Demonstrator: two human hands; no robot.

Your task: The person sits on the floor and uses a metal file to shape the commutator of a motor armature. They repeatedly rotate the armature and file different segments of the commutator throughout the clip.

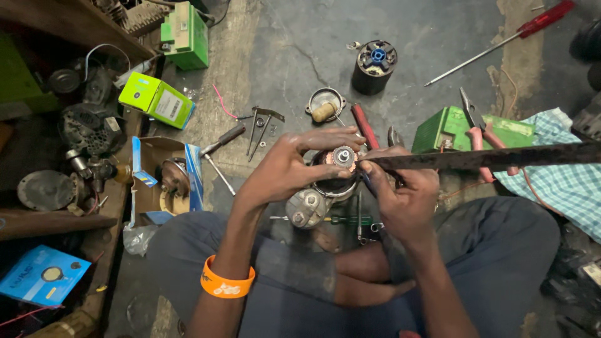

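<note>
Seated worker on a concrete floor [294, 50], seen from above, with a starter motor [328, 184] upright between the knees at the centre of the scene. The left hand [285, 169] curls over the motor's top from the 9 o'clock side, fingers closed around the rim where copper windings and a small grey gear hub [344, 155] show. An orange wristband [226, 283] circles that forearm. The right hand [404, 194] grips the near end of a long, dark, rusty flat bar [494, 156], which runs out toward 3 o'clock; its tip meets the motor's top just beside the hub. A silver solenoid housing [305, 208] sits against the motor at 7 o'clock. Beyond the motor, at 12 o'clock, lie a red-handled tool [364, 125], a round metal cap with a pale cylinder in it [325, 106], and a black cylindrical motor body with a blue centre [374, 66]. At 2 o'clock a long red-handled screwdriver [501, 44] lies on the floor; at 3 o'clock, pink-handled pliers [479, 128] rest on a green box [444, 128], next to a blue checked cloth [557, 175]. At 9 o'clock an open cardboard box [164, 181] holds metal parts, with a hammer-like tool [220, 143] just beside it. At 10 to 11 o'clock stand a lime-green carton [156, 99] and a green box-shaped unit [184, 36]. A green-handled screwdriver [347, 220] lies near the worker's shins at 6 o'clock.
</note>
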